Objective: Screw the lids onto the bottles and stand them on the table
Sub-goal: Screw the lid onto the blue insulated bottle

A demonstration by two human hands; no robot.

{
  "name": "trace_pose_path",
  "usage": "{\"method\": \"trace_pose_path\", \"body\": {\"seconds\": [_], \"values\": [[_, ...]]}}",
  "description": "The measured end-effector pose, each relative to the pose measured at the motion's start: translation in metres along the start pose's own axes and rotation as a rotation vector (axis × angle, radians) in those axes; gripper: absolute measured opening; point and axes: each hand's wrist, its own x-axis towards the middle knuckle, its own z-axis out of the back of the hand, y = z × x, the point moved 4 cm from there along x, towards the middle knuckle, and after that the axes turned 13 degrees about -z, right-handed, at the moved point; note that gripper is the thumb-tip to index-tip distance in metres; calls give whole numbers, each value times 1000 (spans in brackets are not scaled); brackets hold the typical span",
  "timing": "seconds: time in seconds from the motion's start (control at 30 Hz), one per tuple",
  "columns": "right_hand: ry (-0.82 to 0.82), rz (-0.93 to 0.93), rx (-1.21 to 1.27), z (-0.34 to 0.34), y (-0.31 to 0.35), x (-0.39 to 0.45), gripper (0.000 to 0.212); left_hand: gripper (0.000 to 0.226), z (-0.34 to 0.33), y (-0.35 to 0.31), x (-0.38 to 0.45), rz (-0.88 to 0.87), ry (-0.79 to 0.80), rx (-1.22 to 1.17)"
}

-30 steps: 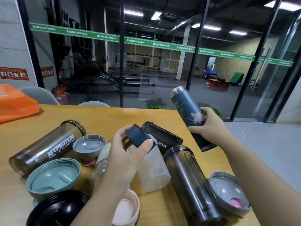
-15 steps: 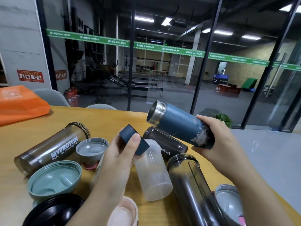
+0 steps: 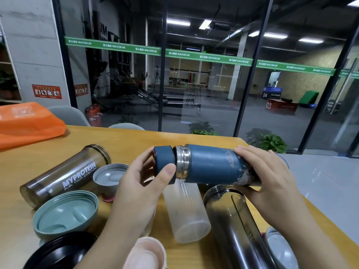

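Above the yellow wooden worktop (image 3: 126, 140), held the dark blue metal flask (image 3: 211, 166) sideways in the air, its base end wrapped by the fingers (image 3: 250, 152) of the right hand (image 3: 272, 175). Pinched the small dark blue round lid (image 3: 164, 165) by its rim between thumb and fingers of the left hand (image 3: 139, 187), right at the flask's bare steel threaded neck (image 3: 181, 165); touching or a sliver apart, could not tell. Looked slightly tilted against the mouth. Judged cross-threading the chief risk: turning from such a tilt would likely jam the lid crooked. Risked a slip too, with only an edge pinch, dropping the lid onto the frosted clear plastic bottle (image 3: 186, 210) and the smoky dark cylinder bottle (image 3: 237, 230) lying just below, and setting those rolling.
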Motion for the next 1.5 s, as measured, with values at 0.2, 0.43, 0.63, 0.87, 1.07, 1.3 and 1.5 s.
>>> {"method": "trace_pose_path", "body": {"seconds": [0.2, 0.43, 0.63, 0.87, 1.07, 1.3, 1.5], "values": [[-19, 31, -38, 2, 2, 0, 91, 65, 1, -4, 0, 27, -24, 28], [0, 45, -46, 0, 4, -1, 90, 79, 6, 2, 1, 44, -51, 72], [28, 35, -52, -5, 4, -1, 90, 70, 4, -1, 1, 69, -39, 123], [32, 19, -54, -5, 1, -2, 89, 70, -3, 7, 0, 113, 41, -41], [42, 3, -45, -7, -1, -3, 91, 61, -4, 9, 1, 92, 80, -163], [15, 41, -24, -4, 3, -2, 89, 49, 0, -1, 4, 18, -1, -297], [-11, 62, -62, -3, 5, -2, 87, 60, 2, 3, 5, 37, -56, -163]]}}
